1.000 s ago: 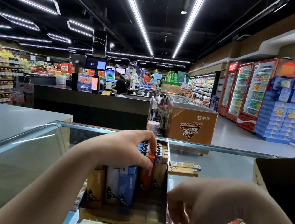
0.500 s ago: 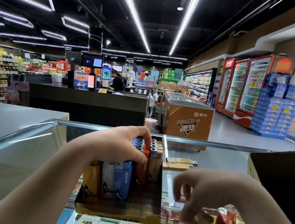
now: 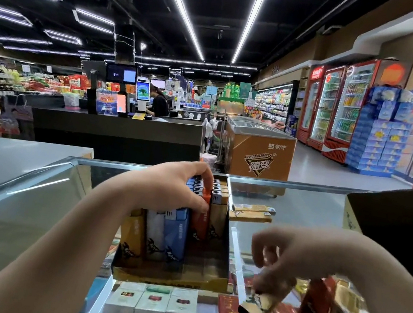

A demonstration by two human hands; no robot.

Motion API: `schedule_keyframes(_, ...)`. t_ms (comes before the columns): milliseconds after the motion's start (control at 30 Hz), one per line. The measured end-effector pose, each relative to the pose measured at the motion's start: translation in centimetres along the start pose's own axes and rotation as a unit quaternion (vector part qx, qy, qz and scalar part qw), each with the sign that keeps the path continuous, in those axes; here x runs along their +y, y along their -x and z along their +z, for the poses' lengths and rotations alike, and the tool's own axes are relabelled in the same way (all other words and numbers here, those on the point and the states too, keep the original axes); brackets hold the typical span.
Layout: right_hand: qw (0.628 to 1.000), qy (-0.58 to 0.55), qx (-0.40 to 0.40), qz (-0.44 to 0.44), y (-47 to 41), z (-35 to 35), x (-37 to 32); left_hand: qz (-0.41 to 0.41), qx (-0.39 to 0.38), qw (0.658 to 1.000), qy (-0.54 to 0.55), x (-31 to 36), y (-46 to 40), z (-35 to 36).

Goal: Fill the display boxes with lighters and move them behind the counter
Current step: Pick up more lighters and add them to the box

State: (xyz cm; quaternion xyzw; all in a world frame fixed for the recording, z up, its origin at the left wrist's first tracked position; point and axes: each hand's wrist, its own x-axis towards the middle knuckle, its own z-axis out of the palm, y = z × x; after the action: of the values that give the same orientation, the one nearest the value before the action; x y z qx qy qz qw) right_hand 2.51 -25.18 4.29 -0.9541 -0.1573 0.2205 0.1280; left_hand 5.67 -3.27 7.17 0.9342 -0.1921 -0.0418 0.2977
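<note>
A dark display box (image 3: 169,273) with a yellow front lip stands on the glass counter (image 3: 27,208). It holds upright lighters (image 3: 173,235) in yellow, white, blue, orange and tan, packed toward its back and left. My left hand (image 3: 172,189) lies over their tops, thumb against the orange one. My right hand (image 3: 289,257) hovers right of the box and holds several lighters: a tan one (image 3: 256,308) pinched by the fingertips, and a red one (image 3: 315,308) and others hanging under the palm. A few tan lighters (image 3: 252,211) lie loose on the glass behind.
A brown cardboard carton (image 3: 402,219) stands open at the right on the counter. Cigarette packs (image 3: 152,303) show under the glass. Beyond the counter are a black checkout desk (image 3: 116,133) with a person, an orange freezer chest (image 3: 257,154) and drink fridges.
My right hand has risen from low beside the box, bringing lighters up into view. My left hand has stayed on the lighter tops.
</note>
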Motion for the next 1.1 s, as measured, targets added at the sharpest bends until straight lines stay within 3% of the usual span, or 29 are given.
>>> schedule_keyframes(67, 0.999, -0.026, 0.039, -0.016, 0.2, 0.4, 0.6, 0.001, 0.004, 1.000, -0.003, 0.0, 0.0, 0.1)
schedule_keyframes(200, 0.993, -0.073, -0.068, -0.063, 1.3, 0.1, 0.8, 0.002, 0.003, 1.000, -0.001, -0.1, -0.2, 0.1)
schedule_keyframes(267, 0.995, -0.050, -0.065, -0.059, 1.0, 0.3, 0.8, 0.002, -0.001, 1.000, 0.007, -0.2, -0.3, 0.2)
schedule_keyframes(367, 0.997, -0.058, 0.001, -0.055, 0.2, 0.4, 1.3, 0.012, -0.001, 1.000, 0.000, -0.3, -0.4, 0.2)
schedule_keyframes(500, 0.974, -0.173, 0.126, -0.069, -0.4, -0.8, 1.9, 0.020, 0.002, 1.000, -0.008, -0.3, -0.4, 0.2)
schedule_keyframes(600, 0.958, -0.112, 0.258, -0.064, -2.8, -2.2, 1.7, 0.028, 0.006, 0.999, -0.018, -0.3, -0.3, 0.2)
schedule_keyframes(667, 0.951, -0.053, 0.300, -0.044, -4.7, -2.9, 1.4, 0.030, 0.011, 0.999, -0.021, -0.3, -0.3, 0.3)
schedule_keyframes(833, 0.972, 0.074, 0.224, 0.022, -8.3, -2.9, 1.4, 0.031, 0.021, 0.999, -0.024, -0.3, -0.2, 0.3)
schedule_keyframes(1100, 0.989, 0.083, 0.104, 0.059, -8.2, -3.6, 1.5, 0.045, 0.022, 0.998, -0.025, -0.4, -0.3, 0.2)
